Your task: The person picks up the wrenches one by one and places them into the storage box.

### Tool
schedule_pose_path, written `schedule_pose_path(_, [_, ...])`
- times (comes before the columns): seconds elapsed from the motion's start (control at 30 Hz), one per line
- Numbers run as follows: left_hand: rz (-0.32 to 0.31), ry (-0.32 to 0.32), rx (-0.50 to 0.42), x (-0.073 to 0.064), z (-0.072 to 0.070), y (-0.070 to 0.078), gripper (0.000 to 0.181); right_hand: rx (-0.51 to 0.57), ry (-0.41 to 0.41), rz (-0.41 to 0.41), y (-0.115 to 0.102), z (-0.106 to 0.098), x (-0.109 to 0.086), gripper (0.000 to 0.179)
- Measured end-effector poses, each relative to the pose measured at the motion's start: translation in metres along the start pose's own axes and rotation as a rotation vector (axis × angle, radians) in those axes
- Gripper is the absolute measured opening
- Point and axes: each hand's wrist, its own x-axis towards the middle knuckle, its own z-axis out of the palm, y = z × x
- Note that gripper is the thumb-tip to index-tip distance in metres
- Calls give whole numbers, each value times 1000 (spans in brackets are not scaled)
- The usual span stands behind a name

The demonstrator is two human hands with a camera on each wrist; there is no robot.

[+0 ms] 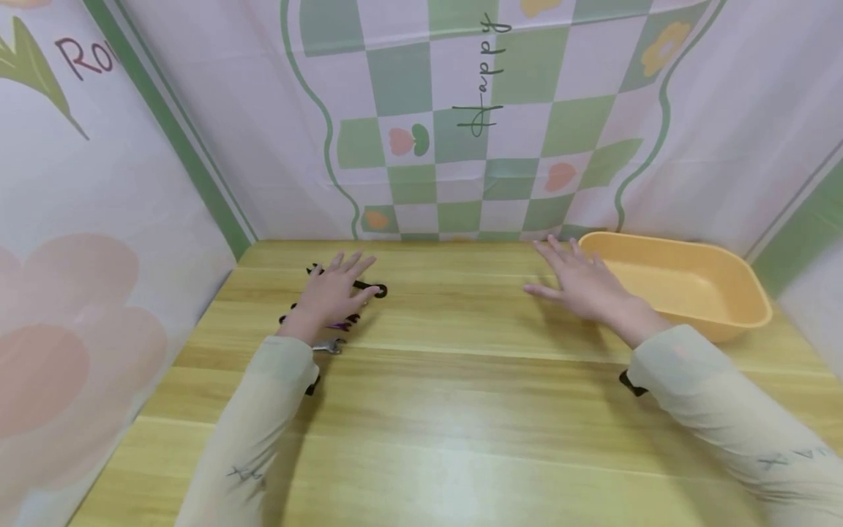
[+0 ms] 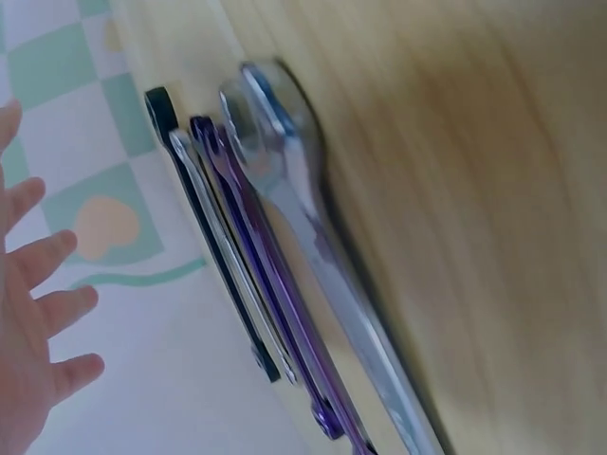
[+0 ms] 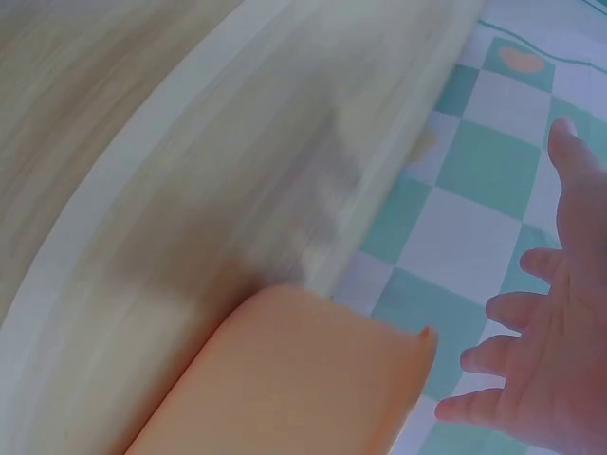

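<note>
My left hand [image 1: 329, 293], fingers spread, hovers above a row of wrenches on the wooden table and partly hides them in the head view. The left wrist view shows the wrenches side by side: a large silver open-end wrench [image 2: 313, 232], purple wrenches, a thin silver one and a black wrench [image 2: 163, 112] nearest the back curtain. My right hand [image 1: 582, 285] has its fingers spread beside the left end of a yellow plastic basin [image 1: 658, 247] and overlaps its rim in the head view. Neither hand holds anything.
The wooden table [image 1: 461, 410] runs back to a green-and-white checked curtain [image 1: 461, 139]. Another printed curtain [image 1: 118, 293] hangs along the left edge. The basin stands at the back right, close to the curtain.
</note>
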Motion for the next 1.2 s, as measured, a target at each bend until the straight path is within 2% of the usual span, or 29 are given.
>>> schedule_pose_path(0.2, [7, 20, 21, -3, 1, -11, 67, 12, -5, 26, 13, -3, -8, 101])
schedule_pose_path(0.4, [-2, 9, 28, -8, -2, -14, 66, 23, -6, 49, 24, -5, -16, 101])
schedule_pose_path(0.87, [-10, 25, -29, -19, -6, -27, 61, 28, -10, 97, 49, -4, -32, 91])
schedule_pose_path(1.03, [-6, 54, -49, -24, -3, -35, 60, 17, -23, 99, 52, -2, -39, 86])
schedule_pose_path(1.2, [-21, 42, -90, -27, -2, -41, 60, 22, -22, 91, 54, -1, -44, 80])
